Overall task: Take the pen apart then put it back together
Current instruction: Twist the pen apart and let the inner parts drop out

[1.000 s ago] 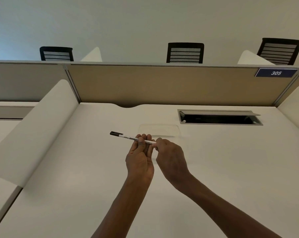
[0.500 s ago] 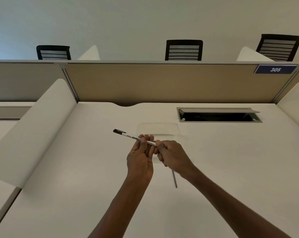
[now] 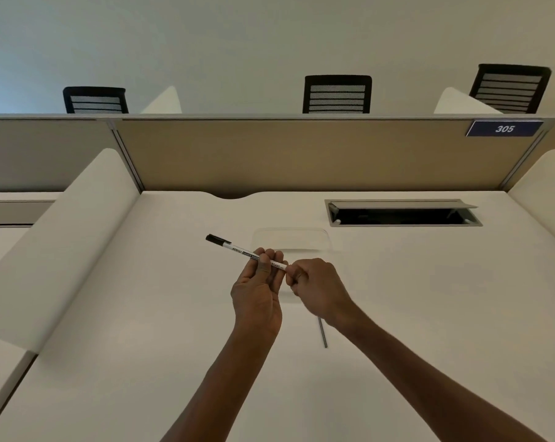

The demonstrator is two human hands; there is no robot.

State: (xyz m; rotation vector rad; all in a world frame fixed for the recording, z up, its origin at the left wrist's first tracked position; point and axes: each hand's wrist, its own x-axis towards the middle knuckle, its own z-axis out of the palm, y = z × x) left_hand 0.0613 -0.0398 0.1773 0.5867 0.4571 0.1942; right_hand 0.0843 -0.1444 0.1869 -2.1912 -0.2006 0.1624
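A white pen (image 3: 237,248) with a black cap at its far-left end is held above the white desk (image 3: 142,346). My left hand (image 3: 258,295) grips the pen's barrel near the right end, thumb on top. My right hand (image 3: 317,290) is closed at the pen's right tip; what its fingertips pinch is hidden. A thin grey rod (image 3: 322,333) shows below my right hand, its upper end hidden behind the hand; I cannot tell if it is held or lying on the desk.
An open cable hatch (image 3: 403,215) is set into the desk at the back right. A faint rectangular outline (image 3: 290,239) marks the desk behind the pen. Tan partition (image 3: 301,154) at the back, white side dividers (image 3: 62,237) left and right, chairs beyond.
The thin grey rod, unseen a second ago, now shows below my right hand. Both hands and the pen stay almost in place; the pen tilts slightly more.
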